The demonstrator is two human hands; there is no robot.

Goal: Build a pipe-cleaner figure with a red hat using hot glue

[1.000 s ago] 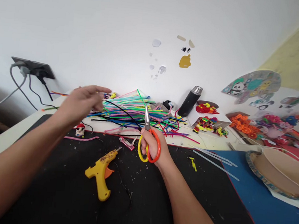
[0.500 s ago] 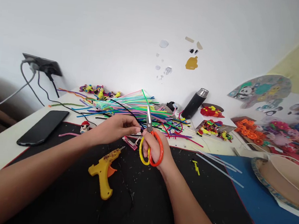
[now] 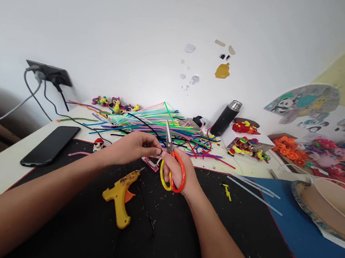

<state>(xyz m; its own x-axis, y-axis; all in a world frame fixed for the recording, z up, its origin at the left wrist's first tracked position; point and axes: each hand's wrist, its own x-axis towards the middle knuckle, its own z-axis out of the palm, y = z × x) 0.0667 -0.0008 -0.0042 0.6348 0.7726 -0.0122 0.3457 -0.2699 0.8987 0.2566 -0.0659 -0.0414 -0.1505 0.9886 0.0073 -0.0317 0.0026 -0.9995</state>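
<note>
My right hand [image 3: 176, 171] is closed round the orange and yellow handles of a pair of scissors [image 3: 171, 161], blades pointing up and away. My left hand [image 3: 133, 145] pinches a thin black pipe cleaner [image 3: 143, 126] right beside the blades, its fingertips touching my right thumb. The black strand runs up and left over a big heap of coloured pipe cleaners [image 3: 157, 125] at the back of the table. Both hands hover above a black mat [image 3: 89, 218].
A yellow glue gun [image 3: 120, 195] lies on the mat below my hands. A black phone [image 3: 50, 145] rests at left, cables and a wall socket [image 3: 49, 73] behind it. A black flask [image 3: 226, 118], small craft figures [image 3: 245, 145], a blue mat [image 3: 302, 241] and a round tray [image 3: 325, 202] are at right.
My left hand came down from the pile at the left and now pinches the black pipe cleaner next to the scissor blades. The right hand has barely moved.
</note>
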